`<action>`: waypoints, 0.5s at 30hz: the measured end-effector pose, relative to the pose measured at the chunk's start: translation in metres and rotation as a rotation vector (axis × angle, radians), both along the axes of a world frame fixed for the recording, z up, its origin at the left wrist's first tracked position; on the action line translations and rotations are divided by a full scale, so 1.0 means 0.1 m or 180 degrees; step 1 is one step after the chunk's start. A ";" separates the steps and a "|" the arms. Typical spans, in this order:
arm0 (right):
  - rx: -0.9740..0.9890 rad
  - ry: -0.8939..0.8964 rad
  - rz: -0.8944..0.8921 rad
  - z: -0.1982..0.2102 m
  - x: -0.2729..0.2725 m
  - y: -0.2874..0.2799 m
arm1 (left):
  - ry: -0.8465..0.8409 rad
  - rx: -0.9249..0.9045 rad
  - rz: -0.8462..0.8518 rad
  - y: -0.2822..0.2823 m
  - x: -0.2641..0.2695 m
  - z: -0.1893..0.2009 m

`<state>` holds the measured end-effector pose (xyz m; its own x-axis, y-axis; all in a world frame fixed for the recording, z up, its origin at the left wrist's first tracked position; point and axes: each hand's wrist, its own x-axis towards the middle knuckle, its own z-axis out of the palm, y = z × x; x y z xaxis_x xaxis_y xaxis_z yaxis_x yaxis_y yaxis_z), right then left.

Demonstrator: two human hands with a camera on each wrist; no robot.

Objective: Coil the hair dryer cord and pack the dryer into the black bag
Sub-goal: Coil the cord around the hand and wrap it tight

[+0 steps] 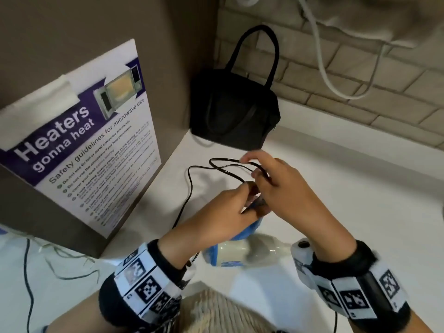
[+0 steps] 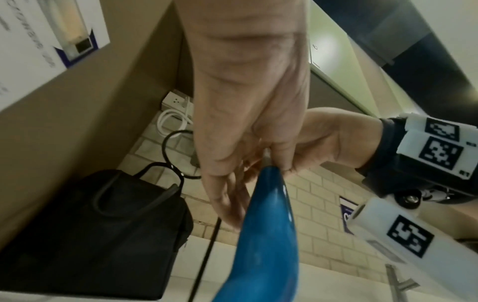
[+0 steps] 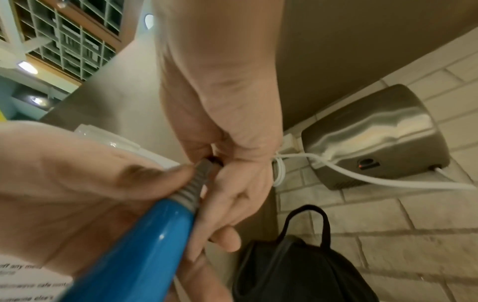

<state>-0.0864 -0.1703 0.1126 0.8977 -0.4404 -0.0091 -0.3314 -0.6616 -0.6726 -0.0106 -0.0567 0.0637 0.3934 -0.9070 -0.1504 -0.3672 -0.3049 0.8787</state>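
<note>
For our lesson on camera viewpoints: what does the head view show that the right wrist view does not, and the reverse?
Only the head view: the microwave safety poster and the black cord looped over the white counter.
Only the right wrist view: a steel wall unit and the dryer's ribbed cord collar.
Both: the black bag, the blue hair dryer and both hands.
</note>
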 end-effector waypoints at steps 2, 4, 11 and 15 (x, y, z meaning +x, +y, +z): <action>-0.0304 0.0090 -0.0043 0.07 -0.04 0.03 | 0.0264 -0.0218 0.0013 -0.05 -0.05 0.08; -0.0619 0.0091 -0.0124 0.15 -0.07 0.03 | 0.0509 -0.0373 -0.0003 -0.06 -0.10 0.17; -0.0653 -0.0289 -0.0133 0.22 -0.09 -0.26 | 0.1236 -0.0745 -0.0185 0.01 -0.11 0.44; -0.0411 -0.0364 0.0211 0.21 -0.09 -0.35 | 0.1547 -0.0829 -0.0144 0.05 -0.08 0.56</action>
